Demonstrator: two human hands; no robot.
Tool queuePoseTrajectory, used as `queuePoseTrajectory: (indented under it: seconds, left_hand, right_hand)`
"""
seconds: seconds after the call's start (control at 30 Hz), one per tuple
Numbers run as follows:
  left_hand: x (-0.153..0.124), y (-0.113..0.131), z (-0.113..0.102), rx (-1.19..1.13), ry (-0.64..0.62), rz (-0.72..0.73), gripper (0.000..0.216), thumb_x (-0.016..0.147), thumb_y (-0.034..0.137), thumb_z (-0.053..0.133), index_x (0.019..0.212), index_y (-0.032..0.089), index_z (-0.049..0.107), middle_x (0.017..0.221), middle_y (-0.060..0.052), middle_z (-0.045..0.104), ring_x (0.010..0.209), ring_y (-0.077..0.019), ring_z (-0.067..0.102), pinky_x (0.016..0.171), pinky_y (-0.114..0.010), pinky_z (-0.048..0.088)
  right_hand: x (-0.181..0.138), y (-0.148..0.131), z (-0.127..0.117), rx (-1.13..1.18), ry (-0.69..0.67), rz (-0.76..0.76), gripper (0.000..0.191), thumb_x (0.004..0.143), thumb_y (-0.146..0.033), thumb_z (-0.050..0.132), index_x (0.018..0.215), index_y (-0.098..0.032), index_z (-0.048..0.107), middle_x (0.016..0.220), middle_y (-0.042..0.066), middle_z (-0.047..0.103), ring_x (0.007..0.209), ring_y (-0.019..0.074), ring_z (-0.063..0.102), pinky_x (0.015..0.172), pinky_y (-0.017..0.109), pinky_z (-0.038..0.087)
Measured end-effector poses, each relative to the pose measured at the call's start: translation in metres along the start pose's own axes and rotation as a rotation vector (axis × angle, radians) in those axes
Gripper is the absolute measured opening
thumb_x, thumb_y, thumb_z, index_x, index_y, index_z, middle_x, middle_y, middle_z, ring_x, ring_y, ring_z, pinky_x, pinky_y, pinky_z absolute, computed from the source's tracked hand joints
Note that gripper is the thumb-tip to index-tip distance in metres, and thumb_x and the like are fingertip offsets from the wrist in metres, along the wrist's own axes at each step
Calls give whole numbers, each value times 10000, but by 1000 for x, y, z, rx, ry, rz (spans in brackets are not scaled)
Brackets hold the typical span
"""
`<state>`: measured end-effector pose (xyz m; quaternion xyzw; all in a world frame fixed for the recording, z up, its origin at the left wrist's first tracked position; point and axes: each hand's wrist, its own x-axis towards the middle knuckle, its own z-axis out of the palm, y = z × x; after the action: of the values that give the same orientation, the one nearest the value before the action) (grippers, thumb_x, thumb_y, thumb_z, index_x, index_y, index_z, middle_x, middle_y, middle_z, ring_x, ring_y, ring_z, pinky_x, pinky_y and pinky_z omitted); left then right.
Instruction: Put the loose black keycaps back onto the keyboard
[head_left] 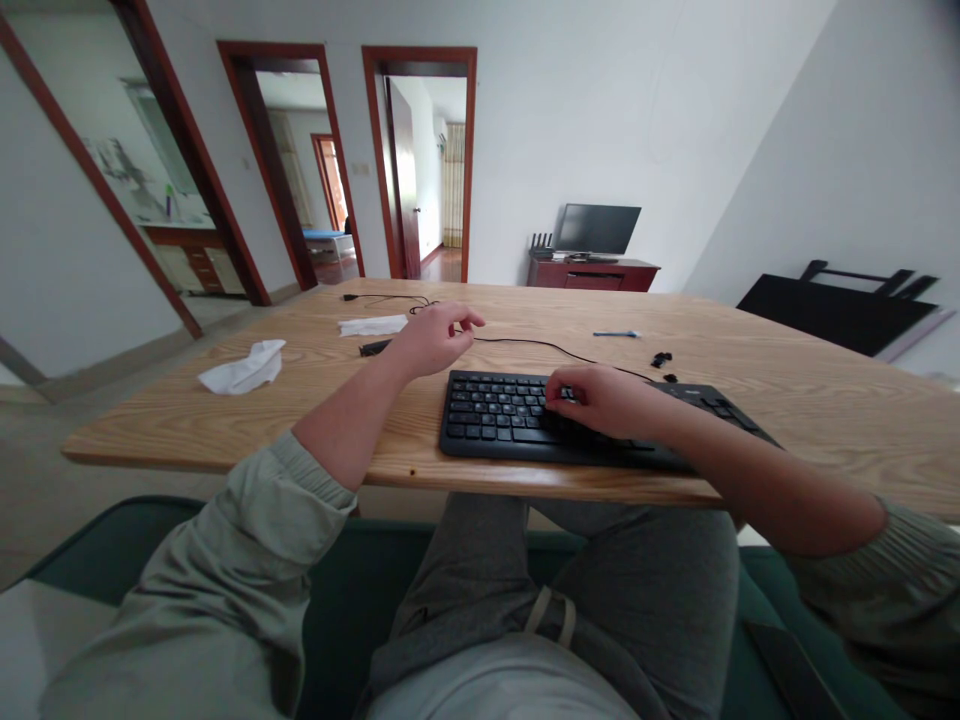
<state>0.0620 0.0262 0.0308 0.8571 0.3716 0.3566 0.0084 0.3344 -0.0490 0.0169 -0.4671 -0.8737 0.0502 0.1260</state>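
Note:
A black keyboard lies near the front edge of the wooden table, with its cable running off behind it. My right hand is over the middle of the keys, thumb and fingers pressed together low against them. Whatever that pinch may hold is hidden. To the left, my left hand hovers above the table behind the keyboard's left corner. Its fingers are loosely bent and apart, with nothing visible in them. A dark, slim object sticks out from behind my left wrist; its kind is unclear.
Small black pieces, perhaps keycaps, sit behind the keyboard's right part. Farther back is a thin blue tool. A crumpled white tissue and a folded tissue lie on the left. A cable plug rests near the table's far edge.

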Motion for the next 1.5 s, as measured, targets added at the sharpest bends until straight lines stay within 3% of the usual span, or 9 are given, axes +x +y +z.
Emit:
queuePoseTrajectory:
  seconds: [0.13, 0.37, 0.53, 0.63, 0.73, 0.87, 1.0, 1.33, 1.5]
  left_hand:
    - [0, -2, 1, 9, -5, 14, 286, 821, 192, 516, 1035, 159, 703, 945, -54, 688, 797, -149, 598, 766, -284, 478]
    - [-1, -3, 3, 7, -15, 1, 299, 813, 185, 512, 1040, 158, 705, 956, -55, 688, 819, -158, 602, 755, -284, 478]
    - [0, -1, 0, 16, -19, 3, 294, 823, 187, 502, 1030, 151, 708, 968, -63, 690, 837, -165, 606, 761, -288, 480]
    - [-2, 4, 2, 21, -44, 25, 283, 824, 185, 512, 1022, 150, 710, 972, -62, 694, 850, -168, 612, 778, -292, 485]
    - [-4, 15, 8, 6, -150, 140, 253, 830, 186, 528, 989, 160, 723, 979, -56, 693, 873, -166, 619, 804, -286, 485]
    - [-6, 25, 17, 27, -250, 263, 244, 848, 185, 526, 982, 175, 730, 965, -54, 685, 887, -162, 621, 809, -271, 481]
    - [-5, 23, 19, 52, -239, 241, 240, 848, 186, 529, 986, 170, 726, 958, -53, 681, 860, -161, 621, 783, -271, 479]
    - [-5, 16, 18, 47, -218, 206, 233, 853, 214, 525, 970, 174, 723, 946, -47, 675, 835, -156, 620, 760, -267, 479]
    - [-4, 15, 18, 45, -201, 212, 223, 844, 193, 527, 948, 170, 722, 957, -44, 683, 853, -158, 624, 792, -275, 479]
  right_hand:
    - [-2, 3, 0, 19, -15, -72, 211, 872, -310, 512, 915, -201, 688, 929, 47, 696, 843, 175, 606, 774, 281, 444]
    - [26, 15, -18, 68, -364, 83, 269, 811, -437, 581, 882, -210, 707, 824, 20, 711, 720, 167, 602, 637, 271, 423]
    - [35, 7, -27, -37, -433, 106, 298, 818, -458, 569, 888, -213, 723, 809, 18, 714, 714, 169, 608, 636, 277, 418]
    - [33, 7, -26, -48, -434, 115, 302, 831, -455, 555, 873, -210, 727, 793, 24, 711, 700, 166, 610, 632, 275, 424]
    - [28, 12, -21, -13, -367, 90, 260, 825, -415, 569, 896, -216, 720, 805, 25, 711, 699, 164, 614, 626, 268, 440]
    - [18, 16, -13, 19, -188, -115, 206, 828, -254, 542, 951, -232, 706, 921, 18, 713, 787, 157, 631, 724, 268, 479]
    - [9, 15, -11, -2, -156, -245, 242, 800, -177, 547, 961, -214, 723, 1000, 33, 703, 844, 157, 637, 812, 276, 488]
    - [0, 10, -12, -13, -139, -269, 250, 798, -219, 591, 1005, -233, 729, 1029, 10, 716, 898, 162, 654, 854, 269, 486]
    - [-6, 5, -12, -65, -120, -220, 223, 859, -267, 559, 992, -237, 735, 1014, 10, 726, 865, 163, 664, 795, 261, 481]
